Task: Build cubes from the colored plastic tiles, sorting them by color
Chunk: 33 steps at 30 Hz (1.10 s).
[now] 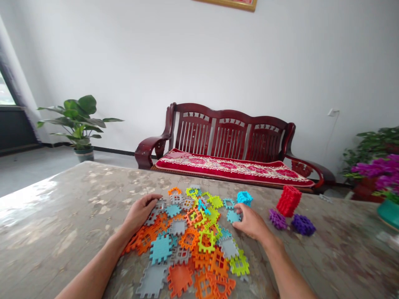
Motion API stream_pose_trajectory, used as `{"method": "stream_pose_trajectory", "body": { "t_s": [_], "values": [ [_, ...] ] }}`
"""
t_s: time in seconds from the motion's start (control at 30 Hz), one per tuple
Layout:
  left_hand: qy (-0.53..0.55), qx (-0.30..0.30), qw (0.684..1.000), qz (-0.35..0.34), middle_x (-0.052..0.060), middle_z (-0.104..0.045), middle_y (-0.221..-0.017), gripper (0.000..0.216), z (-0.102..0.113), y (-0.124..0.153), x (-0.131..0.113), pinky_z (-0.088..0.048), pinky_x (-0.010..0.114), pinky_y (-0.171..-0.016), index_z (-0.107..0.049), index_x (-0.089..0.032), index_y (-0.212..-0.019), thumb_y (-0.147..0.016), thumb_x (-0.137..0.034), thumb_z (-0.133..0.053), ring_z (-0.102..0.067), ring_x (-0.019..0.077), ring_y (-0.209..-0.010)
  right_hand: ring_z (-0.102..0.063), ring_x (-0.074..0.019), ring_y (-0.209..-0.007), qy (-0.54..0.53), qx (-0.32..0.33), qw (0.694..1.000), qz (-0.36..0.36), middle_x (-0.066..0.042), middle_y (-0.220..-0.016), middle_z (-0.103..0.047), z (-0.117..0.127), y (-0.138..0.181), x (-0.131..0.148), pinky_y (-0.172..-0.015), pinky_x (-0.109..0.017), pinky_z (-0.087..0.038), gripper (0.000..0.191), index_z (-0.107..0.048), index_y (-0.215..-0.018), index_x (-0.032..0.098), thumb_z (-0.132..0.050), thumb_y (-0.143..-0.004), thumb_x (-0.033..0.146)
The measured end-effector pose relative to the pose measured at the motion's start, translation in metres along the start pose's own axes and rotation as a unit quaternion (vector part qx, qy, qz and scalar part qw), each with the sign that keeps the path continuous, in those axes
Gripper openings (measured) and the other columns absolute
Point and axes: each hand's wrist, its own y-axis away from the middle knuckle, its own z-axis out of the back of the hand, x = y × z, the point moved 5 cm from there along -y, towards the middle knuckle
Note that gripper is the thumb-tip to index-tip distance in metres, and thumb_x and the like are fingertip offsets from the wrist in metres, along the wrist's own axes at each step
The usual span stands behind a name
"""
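Two bare forearms show: the left forearm (99, 265) at the lower left of the frame, the right forearm (284, 265) at the lower right. Each broadens towards the bottom edge and narrows to an uncovered left hand (141, 212) and right hand (251, 222), both slender-fingered.

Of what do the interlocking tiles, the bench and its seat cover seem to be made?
Interlocking tiles: probably moulded plastic, satin; solid colours, regular notched edges.
Bench: likely varnished wood; glossy red-brown surface, slatted back.
Seat cover: apparently matt fabric; floral pattern, softly draped, fibre unclear.
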Motion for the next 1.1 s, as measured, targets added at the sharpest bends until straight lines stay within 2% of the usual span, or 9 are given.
{"method": "stream_pose_trajectory", "body": {
  "t_s": [0.13,0.33,0.57,0.67,0.77,0.9,1.0,1.1],
  "values": [
    [0.001,0.002,1.0,0.004,0.003,-0.076,-0.092,0.041,0.0,0.0,0.0,-0.05,0.034,-0.084,-0.072,-0.021,-0.093,-0.072,-0.05,-0.052,-0.067,0.0237,-0.087,-0.064,-0.0209,-0.094,0.036,-0.035,0.999,-0.006,-0.003,-0.113,-0.066,0.011,-0.003,0.009,-0.076,-0.029,-0.043,0.056,-0.053,-0.123,0.026,-0.064,-0.068,0.028],
    [0.013,0.001,1.0,-0.001,0.003,-0.075,-0.09,0.041,0.001,0.001,-0.003,-0.05,0.034,-0.085,-0.072,-0.02,-0.092,-0.072,-0.05,-0.052,-0.066,0.0234,-0.085,-0.056,-0.0227,-0.103,0.115,-0.08,0.987,0.085,-0.004,-0.109,-0.068,0.022,-0.025,0.029,-0.091,-0.034,-0.037,0.061,-0.052,-0.128,0.024,-0.064,-0.068,0.025],
    [0.003,0.001,1.0,0.008,0.003,-0.075,-0.092,0.04,0.0,0.001,-0.001,-0.05,0.034,-0.085,-0.072,-0.02,-0.093,-0.073,-0.048,-0.051,-0.067,0.0233,-0.087,-0.051,-0.0228,-0.106,0.15,-0.041,0.98,0.128,-0.002,-0.11,-0.068,0.02,-0.053,0.027,-0.101,-0.038,-0.029,0.066,-0.051,-0.13,0.026,-0.063,-0.065,0.021],
    [0.004,0.001,1.0,0.001,0.004,-0.075,-0.096,0.039,0.0,0.0,0.001,-0.049,0.035,-0.088,-0.072,-0.02,-0.094,-0.074,-0.047,-0.051,-0.067,0.0238,-0.091,-0.051,-0.0225,-0.108,0.147,-0.023,0.978,0.144,-0.001,-0.108,-0.068,0.017,-0.057,0.025,-0.107,-0.04,-0.024,0.068,-0.051,-0.131,0.026,-0.062,-0.065,0.019],
    [0.004,0.002,1.0,0.001,0.004,-0.075,-0.096,0.039,0.0,-0.001,0.002,-0.049,0.035,-0.089,-0.072,-0.02,-0.094,-0.074,-0.047,-0.052,-0.067,0.0238,-0.091,-0.05,-0.0228,-0.111,0.147,-0.038,0.977,0.15,-0.002,-0.11,-0.068,0.02,-0.054,0.028,-0.108,-0.042,-0.022,0.062,-0.056,-0.126,0.026,-0.063,-0.065,0.018],
    [-0.003,0.006,1.0,0.004,0.003,-0.075,-0.095,0.041,0.0,0.0,0.002,-0.05,0.034,-0.086,-0.072,-0.02,-0.096,-0.075,-0.047,-0.052,-0.067,0.0235,-0.09,-0.056,-0.022,-0.103,0.095,-0.027,0.983,0.152,-0.002,-0.102,-0.071,0.02,-0.039,0.037,-0.096,-0.036,-0.037,0.031,-0.07,-0.099,0.025,-0.06,-0.07,0.019],
    [-0.005,0.006,1.0,0.004,0.003,-0.075,-0.094,0.041,0.0,0.001,0.002,-0.051,0.033,-0.085,-0.073,-0.02,-0.096,-0.075,-0.048,-0.051,-0.067,0.0232,-0.088,-0.062,-0.0186,-0.084,-0.008,0.049,0.993,0.108,-0.001,-0.088,-0.073,0.01,-0.024,0.035,-0.078,-0.03,-0.044,0.019,-0.071,-0.085,0.022,-0.058,-0.071,0.022],
    [-0.007,0.003,1.0,-0.006,0.003,-0.075,-0.093,0.041,0.0,0.0,-0.001,-0.05,0.033,-0.086,-0.072,-0.02,-0.094,-0.074,-0.048,-0.051,-0.067,0.0232,-0.088,-0.063,-0.0166,-0.07,-0.105,0.145,0.981,0.07,-0.001,-0.077,-0.072,-0.006,-0.01,0.031,-0.062,-0.025,-0.044,0.016,-0.071,-0.077,0.019,-0.058,-0.069,0.024]
  ]
}}
